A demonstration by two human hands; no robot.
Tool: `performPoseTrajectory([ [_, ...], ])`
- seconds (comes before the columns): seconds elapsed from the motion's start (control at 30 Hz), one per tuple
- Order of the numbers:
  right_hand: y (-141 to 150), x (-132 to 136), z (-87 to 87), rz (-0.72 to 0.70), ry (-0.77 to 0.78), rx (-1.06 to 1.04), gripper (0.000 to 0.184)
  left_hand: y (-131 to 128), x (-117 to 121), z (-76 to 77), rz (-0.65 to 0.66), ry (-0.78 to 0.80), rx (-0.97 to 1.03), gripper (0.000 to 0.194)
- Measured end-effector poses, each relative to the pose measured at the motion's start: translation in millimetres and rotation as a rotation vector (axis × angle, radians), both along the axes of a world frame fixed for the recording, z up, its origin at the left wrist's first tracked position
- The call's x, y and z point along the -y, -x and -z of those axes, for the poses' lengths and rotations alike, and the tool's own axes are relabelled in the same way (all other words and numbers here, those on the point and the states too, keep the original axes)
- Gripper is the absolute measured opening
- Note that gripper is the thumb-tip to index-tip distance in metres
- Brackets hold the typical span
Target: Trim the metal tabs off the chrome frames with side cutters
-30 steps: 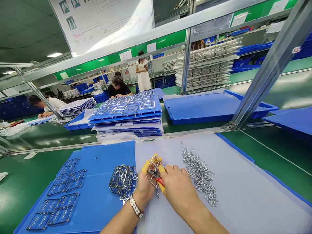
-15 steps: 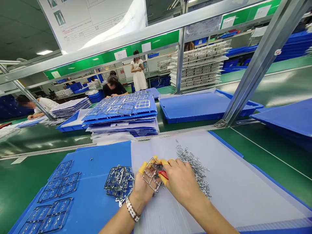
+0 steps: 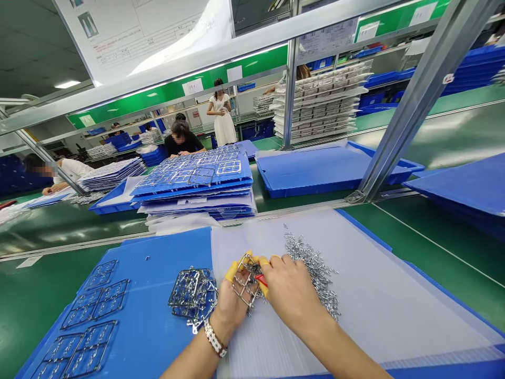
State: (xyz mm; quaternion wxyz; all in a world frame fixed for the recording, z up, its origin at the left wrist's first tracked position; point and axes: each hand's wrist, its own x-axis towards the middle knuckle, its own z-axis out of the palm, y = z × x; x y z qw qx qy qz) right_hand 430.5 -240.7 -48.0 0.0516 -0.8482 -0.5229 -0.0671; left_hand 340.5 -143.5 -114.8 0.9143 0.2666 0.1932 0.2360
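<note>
My left hand, with yellow finger cots and a bracelet on the wrist, holds a shiny metal frame of small parts upright over a white sheet. My right hand, also with yellow cots, grips a red-handled cutter pressed against that frame. Just right of my hands lies a heap of loose small metal pieces. To the left, a pile of metal frames rests on a blue sheet.
Flat metal frames lie in rows at the blue sheet's left. Beyond a green belt stand a stack of blue and white sheets topped with frames, a blue tray and an aluminium post. Several people work at far benches.
My view has shifted slightly, so the bench sits a little lower-left in the picture. Both hands stay together on the frame, turning it a little; the cutter stays at the frame.
</note>
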Motion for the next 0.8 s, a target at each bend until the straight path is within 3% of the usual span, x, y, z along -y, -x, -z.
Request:
performPoseTrajectory([
  [0.13, -1, 2, -1.8, -0.014, 0.002, 0.009, 0.018, 1, -1, -4.5, 0.014, 0.015, 0.017, 0.034],
  [0.4, -8, 23, 15.7, 0.037, -0.016, -0.017, 0.023, 5, -7, -19.7, 0.045, 0.142, 0.072, 0.033],
  [0.8, -3, 12, 13.0, 0.024, 0.016, -0.038, 0.021, 4, -2, -20.2, -0.011, 0.123, 0.059, 0.031],
])
